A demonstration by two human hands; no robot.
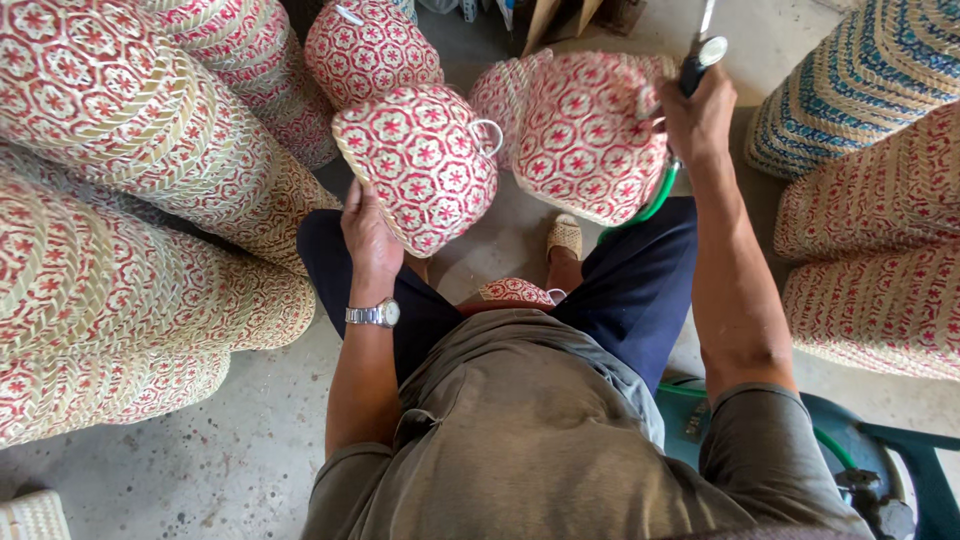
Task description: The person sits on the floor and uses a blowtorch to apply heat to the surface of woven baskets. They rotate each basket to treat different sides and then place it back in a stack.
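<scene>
Your left hand grips the lower rim of a small red-and-white woven basket, fingers curled shut on its edge; the basket lies at about one o'clock from that hand, tilted on its side, its long axis running from ten to four o'clock, a small white loop handle at its three o'clock side. Your right hand is closed around a dark-handled spray tool with a green hose trailing below, well apart at the basket's three o'clock. Between them stands a larger woven basket of the same flower pattern.
</scene>
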